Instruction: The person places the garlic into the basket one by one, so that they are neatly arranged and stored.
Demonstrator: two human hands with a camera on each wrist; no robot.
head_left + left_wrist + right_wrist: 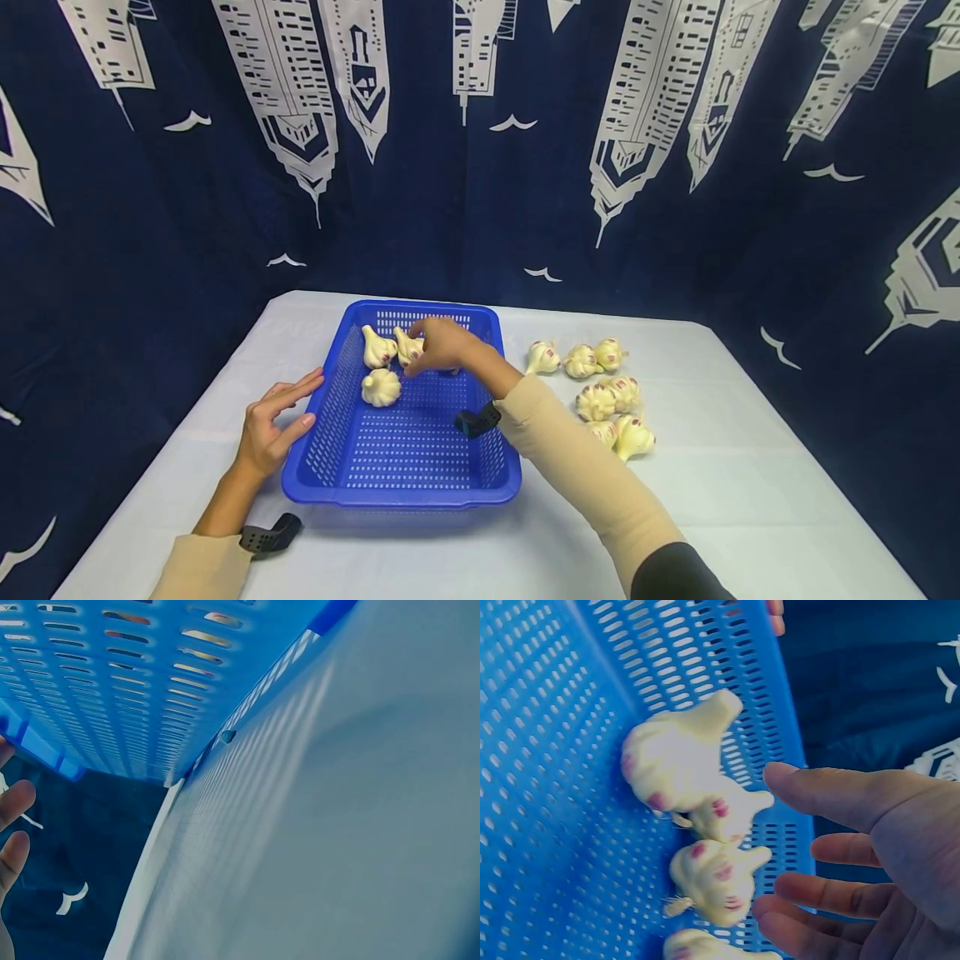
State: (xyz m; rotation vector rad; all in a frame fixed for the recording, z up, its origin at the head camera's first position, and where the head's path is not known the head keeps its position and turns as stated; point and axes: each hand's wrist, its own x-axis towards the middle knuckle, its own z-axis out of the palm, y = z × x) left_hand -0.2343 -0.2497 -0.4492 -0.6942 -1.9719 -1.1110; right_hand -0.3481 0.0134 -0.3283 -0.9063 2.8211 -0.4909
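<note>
A blue plastic basket (pixel 397 497) with slotted walls holds several garlic bulbs (pixel 381 388) toward its far end. Over that end reaches my right hand (pixel 444 343), close to a bulb (pixel 406 346) partly covered by its fingers. In the right wrist view, the thumb and fingers (pixel 821 894) are spread apart beside the bulbs (pixel 716 881), and none is gripped. My left hand (pixel 266 425) lies along the basket's left rim, its straight fingers touching it. Only a few left fingertips (pixel 16 802) show in the left wrist view, beside the slotted basket wall (pixel 127 682).
More garlic bulbs (pixel 596 402) lie in a loose group on the white tabletop (pixel 720 500), right of the basket; my right sleeve (pixel 585 467) passes in front of some. A dark blue curtain (pixel 450 208) with white building prints hangs behind the table.
</note>
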